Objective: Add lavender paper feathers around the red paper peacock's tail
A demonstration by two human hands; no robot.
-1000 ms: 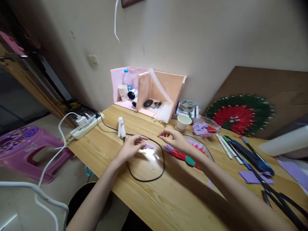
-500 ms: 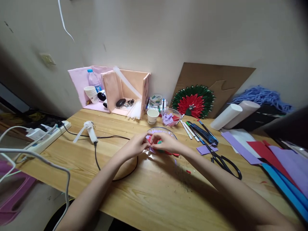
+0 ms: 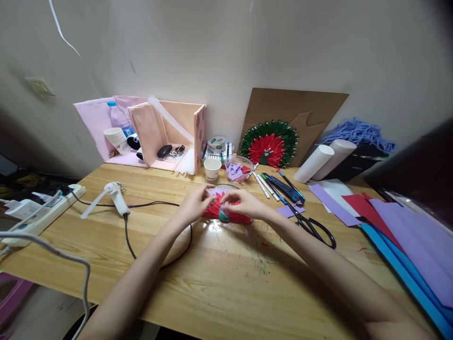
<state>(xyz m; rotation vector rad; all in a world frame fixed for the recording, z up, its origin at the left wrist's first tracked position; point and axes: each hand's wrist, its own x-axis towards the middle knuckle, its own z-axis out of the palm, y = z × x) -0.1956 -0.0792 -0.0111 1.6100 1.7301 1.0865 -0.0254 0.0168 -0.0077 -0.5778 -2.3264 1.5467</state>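
My left hand [image 3: 194, 206] and my right hand [image 3: 244, 205] meet at the middle of the wooden table [image 3: 226, 283], fingers pinched over a red and purple paper fan craft [image 3: 226, 211] with a teal oval on it. Both hands touch the craft; a small purple piece seems pinched between the fingertips, too small to be sure. A white glue gun [image 3: 115, 198] lies to the left on its black cord [image 3: 155, 222].
Black scissors [image 3: 313, 227], pens [image 3: 279, 185], a paper cup [image 3: 213, 168] and a bowl of paper scraps [image 3: 239, 169] lie behind. Coloured paper sheets [image 3: 399, 222] spread at the right. A finished red-green fan [image 3: 270, 144] leans on cardboard. A power strip [image 3: 38, 208] sits far left.
The view has swung right and the table's right side now shows. My hands, apart a second ago, have come together over the red fan craft.
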